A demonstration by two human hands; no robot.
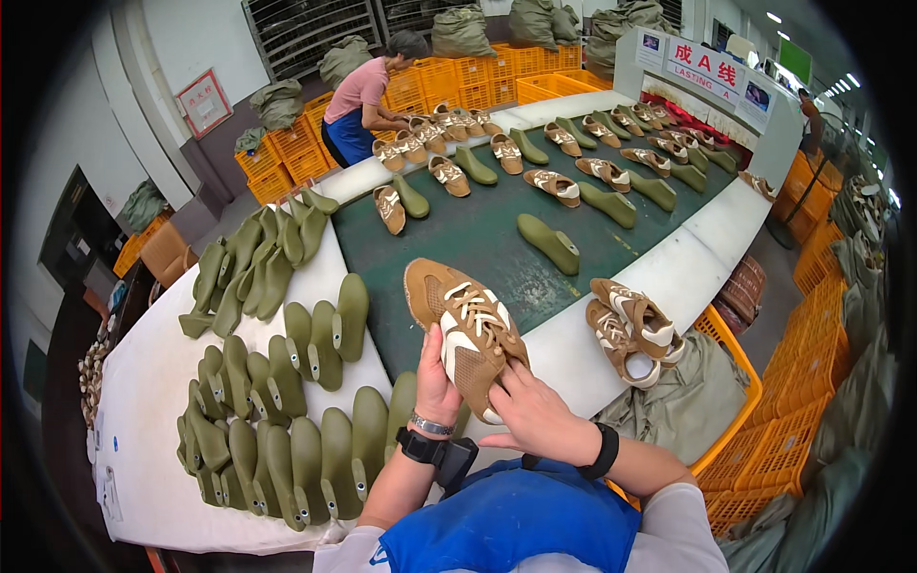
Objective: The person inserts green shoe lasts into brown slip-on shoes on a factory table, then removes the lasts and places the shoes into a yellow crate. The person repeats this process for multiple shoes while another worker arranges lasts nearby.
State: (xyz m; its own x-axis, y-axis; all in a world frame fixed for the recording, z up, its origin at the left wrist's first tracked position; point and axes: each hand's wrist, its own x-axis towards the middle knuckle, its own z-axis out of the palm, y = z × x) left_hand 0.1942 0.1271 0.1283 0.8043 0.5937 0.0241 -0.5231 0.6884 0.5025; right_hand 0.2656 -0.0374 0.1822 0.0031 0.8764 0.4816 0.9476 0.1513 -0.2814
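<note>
A brown sneaker with white stripes and pale laces is held up over the near end of the green conveyor belt, its toe pointing away to the left. My left hand grips it along its left side. At the heel end, the fingers of my right hand are hooked at the shoe's opening; their tips are partly hidden. Just beyond the sneaker lies a single green shoe last. More brown sneakers sit together on the white right-hand ledge.
Green lasts stand in rows on the white table at left. Sneakers and lasts line the belt. A yellow crate holding grey-green cloth adjoins my right side. Across the belt, a person in a pink shirt bends over sneakers.
</note>
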